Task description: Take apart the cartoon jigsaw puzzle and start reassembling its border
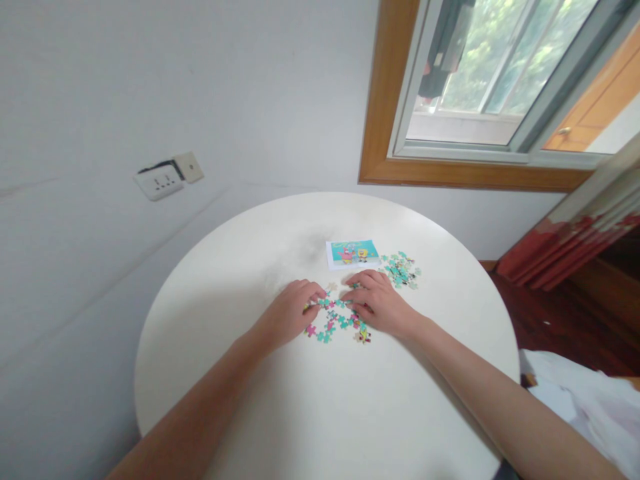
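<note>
Small jigsaw puzzle pieces [331,326] in turquoise, pink and yellow lie between my hands, some of them joined in an irregular strip. My left hand [291,308] is at their left side, its thumb and forefinger pinched at a turquoise and pink piece [324,303]. From the right, my right hand [379,301] curls over the pieces, its fingertips closed at a turquoise piece [341,303]. Its fingers partly hide the pieces below. Just beyond the hands lies a picture card [356,253] with a pink and a yellow cartoon figure on turquoise.
A heap of loose puzzle pieces [401,270] lies to the right of the card. The round white table [310,413] stands against a wall with a socket [161,182] and a wood-framed window [475,175]. A red and cream curtain [565,240] hangs at right, above white cloth [585,393].
</note>
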`<state>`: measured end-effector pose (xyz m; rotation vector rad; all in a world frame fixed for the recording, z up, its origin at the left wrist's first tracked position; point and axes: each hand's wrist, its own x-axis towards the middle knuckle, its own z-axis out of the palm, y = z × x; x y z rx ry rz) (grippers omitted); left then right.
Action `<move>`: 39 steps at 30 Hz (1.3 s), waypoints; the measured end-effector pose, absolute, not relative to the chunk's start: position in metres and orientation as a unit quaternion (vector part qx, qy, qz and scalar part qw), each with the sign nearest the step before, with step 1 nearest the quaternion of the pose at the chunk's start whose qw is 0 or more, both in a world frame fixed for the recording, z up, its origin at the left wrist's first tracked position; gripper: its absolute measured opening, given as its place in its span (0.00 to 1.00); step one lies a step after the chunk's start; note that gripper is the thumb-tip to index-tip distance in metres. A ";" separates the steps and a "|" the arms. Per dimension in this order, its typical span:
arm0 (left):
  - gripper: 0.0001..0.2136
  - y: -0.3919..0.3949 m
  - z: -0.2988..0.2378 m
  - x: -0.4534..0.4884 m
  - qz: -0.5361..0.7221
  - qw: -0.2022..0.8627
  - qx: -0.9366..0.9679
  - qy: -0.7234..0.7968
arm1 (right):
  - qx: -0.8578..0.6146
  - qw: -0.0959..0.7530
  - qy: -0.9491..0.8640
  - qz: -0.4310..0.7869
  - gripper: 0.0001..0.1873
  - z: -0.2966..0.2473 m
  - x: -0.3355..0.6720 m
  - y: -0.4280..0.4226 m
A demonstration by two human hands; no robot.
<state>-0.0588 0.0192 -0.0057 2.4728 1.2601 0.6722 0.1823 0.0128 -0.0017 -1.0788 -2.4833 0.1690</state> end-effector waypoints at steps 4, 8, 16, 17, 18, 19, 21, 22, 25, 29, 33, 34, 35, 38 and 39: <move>0.10 0.019 -0.006 -0.059 0.233 0.143 0.852 0.447 | -0.387 0.215 -0.895 0.058 0.11 -0.001 0.183 0.013; 0.10 0.020 -0.007 -0.062 0.241 0.133 0.842 0.463 | -0.390 0.216 -0.893 0.060 0.12 0.002 0.183 0.012; 0.12 0.033 0.006 -0.088 0.248 0.126 0.816 0.506 | -0.428 0.218 -0.876 0.040 0.19 0.004 0.187 0.015; 0.12 0.034 0.009 -0.092 0.237 0.136 0.814 0.513 | -0.437 0.218 -0.872 0.038 0.19 0.004 0.188 0.016; 0.12 0.034 0.012 -0.095 0.227 0.150 0.810 0.520 | -0.445 0.217 -0.868 0.037 0.20 0.004 0.189 0.016; 0.12 0.034 0.014 -0.098 0.217 0.167 0.808 0.521 | -0.450 0.216 -0.866 0.036 0.20 0.005 0.190 0.017; 0.12 0.033 0.018 -0.101 0.191 0.204 0.808 0.518 | -0.452 0.214 -0.865 0.037 0.20 0.005 0.190 0.017; 0.11 0.031 0.019 -0.102 0.177 0.220 0.809 0.516 | -0.451 0.212 -0.866 0.037 0.20 0.005 0.190 0.016; 0.11 0.026 0.021 -0.101 0.140 0.252 0.812 0.507 | -0.450 0.208 -0.868 0.038 0.20 0.007 0.189 0.015; 0.11 0.022 0.018 -0.094 0.126 0.260 0.815 0.502 | -0.455 0.212 -0.864 0.037 0.20 0.006 0.189 0.016; 0.10 0.018 0.014 -0.082 0.140 0.248 0.820 0.496 | -0.451 0.214 -0.865 0.038 0.20 0.005 0.191 0.017; 0.09 0.017 0.013 -0.079 0.143 0.246 0.824 0.491 | -0.448 0.215 -0.867 0.039 0.20 0.005 0.191 0.017; 0.09 0.017 0.012 -0.077 0.149 0.242 0.825 0.489 | -0.444 0.215 -0.869 0.040 0.20 0.004 0.190 0.016; 0.11 0.016 0.009 -0.072 0.176 0.217 0.831 0.482 | -0.426 0.216 -0.878 0.043 0.18 0.004 0.188 0.015; 0.13 0.016 0.009 -0.071 0.185 0.200 0.836 0.476 | -0.422 0.216 -0.880 0.043 0.18 0.003 0.188 0.015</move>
